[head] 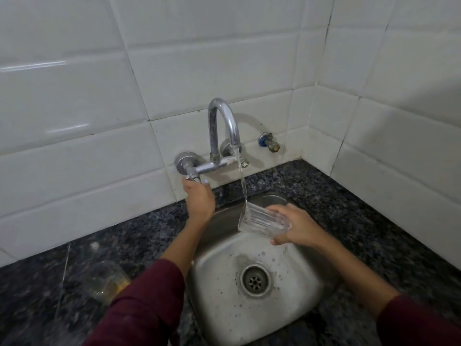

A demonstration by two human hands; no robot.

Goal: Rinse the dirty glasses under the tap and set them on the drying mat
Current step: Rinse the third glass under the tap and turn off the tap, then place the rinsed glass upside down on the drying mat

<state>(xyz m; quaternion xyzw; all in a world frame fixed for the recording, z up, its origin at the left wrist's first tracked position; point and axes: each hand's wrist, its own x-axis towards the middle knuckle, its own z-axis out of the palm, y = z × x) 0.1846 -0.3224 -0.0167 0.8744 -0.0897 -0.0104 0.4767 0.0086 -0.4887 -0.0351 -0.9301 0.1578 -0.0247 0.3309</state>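
Observation:
A clear ribbed glass (262,221) lies tilted on its side over the steel sink (217,290), its mouth toward the left. My right hand (296,224) grips its base end. Water runs from the chrome tap (225,123) in a thin stream (241,181) onto the glass's rim. My left hand (199,196) is closed around the tap's left handle (194,176) at the wall. A second glass (106,278) with a yellowish residue stands on the dark granite counter (50,283) left of the sink, partly hidden by my left sleeve.
White tiled walls meet in a corner at the back right. A small brass valve with a blue collar (269,142) sticks out of the wall right of the tap. The sink's drain (255,280) sits in the middle of the wet basin.

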